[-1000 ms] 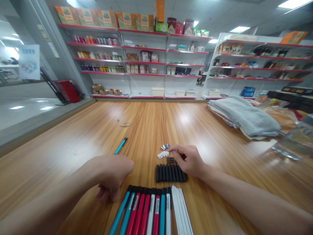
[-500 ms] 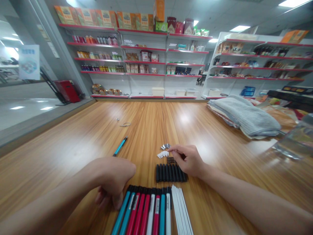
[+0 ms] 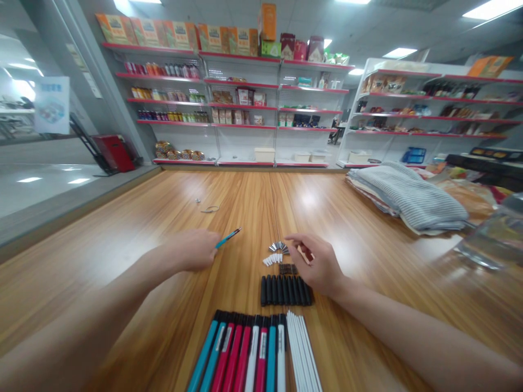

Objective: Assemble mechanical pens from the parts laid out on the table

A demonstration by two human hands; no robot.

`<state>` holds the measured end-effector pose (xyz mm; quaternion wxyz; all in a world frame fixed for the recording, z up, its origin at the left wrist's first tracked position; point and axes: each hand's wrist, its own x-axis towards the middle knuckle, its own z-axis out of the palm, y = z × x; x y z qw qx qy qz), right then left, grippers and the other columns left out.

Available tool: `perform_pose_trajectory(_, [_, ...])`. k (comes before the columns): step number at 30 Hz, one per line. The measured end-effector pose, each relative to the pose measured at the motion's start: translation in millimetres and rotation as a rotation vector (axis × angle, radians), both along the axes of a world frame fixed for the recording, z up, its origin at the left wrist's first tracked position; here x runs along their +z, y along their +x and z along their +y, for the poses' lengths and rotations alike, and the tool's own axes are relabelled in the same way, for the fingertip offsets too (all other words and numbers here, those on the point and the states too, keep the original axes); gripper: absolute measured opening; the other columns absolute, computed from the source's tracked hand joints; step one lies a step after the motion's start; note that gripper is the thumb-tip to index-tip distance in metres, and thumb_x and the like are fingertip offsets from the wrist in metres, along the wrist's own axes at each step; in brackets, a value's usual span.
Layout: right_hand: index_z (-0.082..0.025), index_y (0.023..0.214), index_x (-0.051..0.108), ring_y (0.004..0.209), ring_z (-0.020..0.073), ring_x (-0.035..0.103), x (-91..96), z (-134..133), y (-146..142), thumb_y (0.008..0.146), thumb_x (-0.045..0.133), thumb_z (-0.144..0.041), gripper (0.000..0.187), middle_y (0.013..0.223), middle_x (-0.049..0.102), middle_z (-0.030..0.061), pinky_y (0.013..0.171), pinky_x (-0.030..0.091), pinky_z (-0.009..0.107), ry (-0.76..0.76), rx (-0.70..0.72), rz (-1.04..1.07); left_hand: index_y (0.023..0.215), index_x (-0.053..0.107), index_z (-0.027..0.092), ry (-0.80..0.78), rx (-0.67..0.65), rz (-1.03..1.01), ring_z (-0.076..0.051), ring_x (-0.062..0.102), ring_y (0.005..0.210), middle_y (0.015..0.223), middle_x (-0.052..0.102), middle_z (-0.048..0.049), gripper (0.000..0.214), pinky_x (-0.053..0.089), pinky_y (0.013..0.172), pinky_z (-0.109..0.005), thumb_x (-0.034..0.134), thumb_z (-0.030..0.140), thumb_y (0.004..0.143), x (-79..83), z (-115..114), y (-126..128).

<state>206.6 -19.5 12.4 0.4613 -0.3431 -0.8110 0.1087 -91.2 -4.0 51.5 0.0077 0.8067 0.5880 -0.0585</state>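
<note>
My left hand (image 3: 198,249) is closed around a blue pen (image 3: 227,238), lifted at a slant over the wooden table. The pen's narrow dark end points up and right. My right hand (image 3: 316,261) hovers beside a fan of small silver cone tips (image 3: 278,247), thumb and forefinger apart with nothing visible between them. Below the tips are small white pieces (image 3: 273,259) and short dark brown pieces (image 3: 287,269). A row of black tubes (image 3: 285,289) lies nearer to me. Closest are blue, red and white pen barrels (image 3: 244,351) and thin white sticks (image 3: 303,351).
A small ring-like strip (image 3: 210,209) and a tiny metal piece (image 3: 198,201) lie farther back on the table (image 3: 245,190). Folded striped cloth (image 3: 408,196) and a clear container (image 3: 494,234) stand at the right. Stocked shelves (image 3: 241,128) rise beyond the far edge.
My left hand has moved up and forward from beside the barrels and has taken hold of the loose blue pen, shifting it right. My right hand's thumb and forefinger have spread.
</note>
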Motion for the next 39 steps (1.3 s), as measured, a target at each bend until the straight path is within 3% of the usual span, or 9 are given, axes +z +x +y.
perform_pose_trajectory(2, [-0.019, 0.128, 0.050, 0.083, 0.0173, 0.056, 1.4, 0.9, -0.9, 0.084, 0.059, -0.022, 0.045, 0.111, 0.061, 0.0093, 0.065, 0.047, 0.029, 0.020, -0.008, -0.019, 0.088, 0.059, 0.018, 0.199, -0.145, -0.020, -0.022, 0.062, 0.070, 0.082, 0.067, -0.0088, 0.021, 0.041, 0.057, -0.028, 0.043, 0.029, 0.090, -2.4, -7.4, 23.8])
perform_pose_trajectory(4, [-0.020, 0.134, 0.045, 0.093, 0.0198, 0.055, 1.7, 1.7, -1.2, 0.084, 0.062, -0.024, 0.053, 0.117, 0.058, 0.0102, 0.072, 0.048, 0.032, 0.045, 0.026, -0.058, 0.097, 0.058, 0.019, 0.376, -0.316, -0.114, -0.021, 0.061, 0.081, 0.088, 0.064, -0.0072, 0.021, 0.041, 0.065, -0.029, 0.038, 0.023, 0.094, -6.8, -16.4, 46.4])
perform_pose_trajectory(7, [-0.021, 0.116, 0.059, 0.087, 0.0189, 0.055, 0.1, 2.5, -0.2, 0.089, 0.057, -0.023, 0.027, 0.096, 0.065, 0.0056, 0.077, 0.045, 0.034, 0.085, 0.116, -0.137, 0.112, 0.055, 0.020, 0.517, -0.542, -0.228, -0.018, 0.057, 0.082, 0.090, 0.062, -0.0052, 0.023, 0.040, 0.073, -0.031, 0.040, 0.020, 0.095, -18.1, -25.8, 66.7])
perform_pose_trajectory(10, [-0.019, 0.101, 0.064, 0.077, 0.0176, 0.053, -2.0, 2.9, 0.4, 0.091, 0.054, -0.022, 0.015, 0.083, 0.064, 0.0043, 0.073, 0.043, 0.033, 0.101, 0.118, -0.168, 0.112, 0.055, 0.018, 0.593, -0.611, -0.360, -0.016, 0.054, 0.080, 0.087, 0.062, -0.0041, 0.020, 0.038, 0.074, -0.031, 0.047, 0.020, 0.094, -29.2, -24.2, 66.8])
perform_pose_trajectory(19, [-0.017, 0.083, 0.062, 0.072, 0.0159, 0.053, -3.8, 8.8, 0.5, 0.093, 0.050, -0.023, 0.017, 0.075, 0.062, 0.0040, 0.067, 0.040, 0.030, 0.033, -0.017, -0.099, 0.110, 0.059, 0.018, 0.675, -0.546, -0.425, -0.017, 0.053, 0.081, 0.087, 0.064, -0.0047, 0.020, 0.037, 0.077, -0.033, 0.054, 0.019, 0.090, -36.3, -10.8, 52.8])
perform_pose_trajectory(28, [-0.017, 0.075, 0.059, 0.065, 0.0140, 0.050, -2.1, 6.4, 0.1, 0.093, 0.049, -0.025, 0.023, 0.067, 0.057, 0.0021, 0.061, 0.035, 0.028, -0.010, -0.047, -0.113, 0.088, 0.059, 0.016, 0.658, -0.458, -0.411, -0.017, 0.050, 0.076, 0.076, 0.059, -0.0039, 0.011, 0.035, 0.075, -0.033, 0.049, 0.020, 0.091, -36.5, -9.9, 51.0])
perform_pose_trajectory(33, [-0.017, 0.081, 0.061, 0.072, 0.0153, 0.051, -1.5, 6.5, 1.8, 0.094, 0.048, -0.025, 0.020, 0.074, 0.059, 0.0040, 0.066, 0.038, 0.029, -0.011, 0.002, -0.132, 0.073, 0.054, 0.015, 0.526, -0.418, -0.472, -0.015, 0.046, 0.069, 0.070, 0.055, -0.0025, 0.021, 0.033, 0.072, -0.033, 0.043, 0.018, 0.091, -33.6, -19.9, 59.6])
perform_pose_trajectory(39, [-0.016, 0.084, 0.061, 0.071, 0.0160, 0.048, 0.4, 4.6, 2.7, 0.093, 0.049, -0.023, 0.017, 0.073, 0.058, 0.0041, 0.066, 0.037, 0.031, 0.071, 0.055, -0.152, 0.058, 0.045, 0.015, 0.230, -0.263, -0.708, -0.010, 0.040, 0.056, 0.054, 0.043, 0.0032, 0.035, 0.028, 0.060, -0.027, 0.040, 0.026, 0.092, -31.1, -26.3, 64.2])
